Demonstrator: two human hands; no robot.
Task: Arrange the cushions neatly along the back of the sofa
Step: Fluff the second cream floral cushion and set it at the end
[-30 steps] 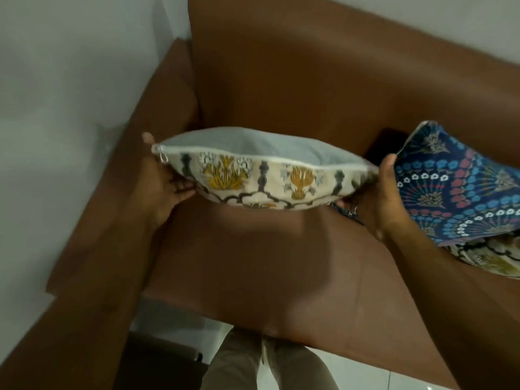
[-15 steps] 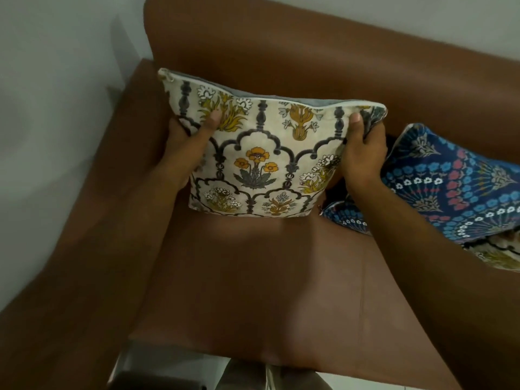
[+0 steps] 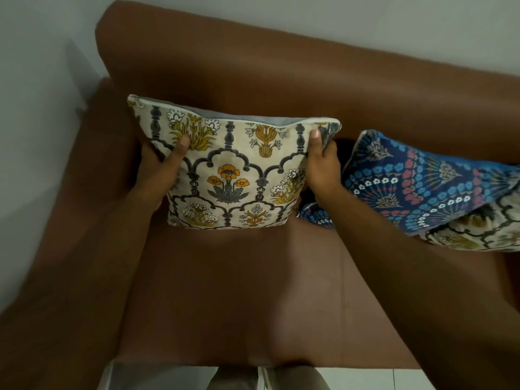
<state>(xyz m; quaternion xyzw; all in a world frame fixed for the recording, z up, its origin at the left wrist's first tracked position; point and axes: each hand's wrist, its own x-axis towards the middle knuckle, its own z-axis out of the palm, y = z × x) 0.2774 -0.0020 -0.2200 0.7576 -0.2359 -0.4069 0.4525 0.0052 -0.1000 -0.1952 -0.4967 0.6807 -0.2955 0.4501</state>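
Note:
A cream cushion (image 3: pixel 233 175) with yellow and orange flowers stands upright against the back of the brown sofa (image 3: pixel 253 80), near its left end, with its lower edge on the seat. My left hand (image 3: pixel 161 170) grips its left side and my right hand (image 3: pixel 323 164) grips its upper right corner. To its right a blue patterned cushion (image 3: pixel 422 184) leans at a tilt. Under that one lies a second cream cushion (image 3: pixel 484 235), mostly hidden.
The sofa's left armrest (image 3: pixel 92 164) runs beside the cream cushion, with a pale wall (image 3: pixel 33 108) past it. The bare seat (image 3: pixel 239 291) stretches towards me. My legs (image 3: pixel 267 378) and pale floor tiles show at the bottom edge.
The cream cushion was turned from lying flat in the air to standing upright, then set back against the sofa's backrest. Both hands kept hold of it.

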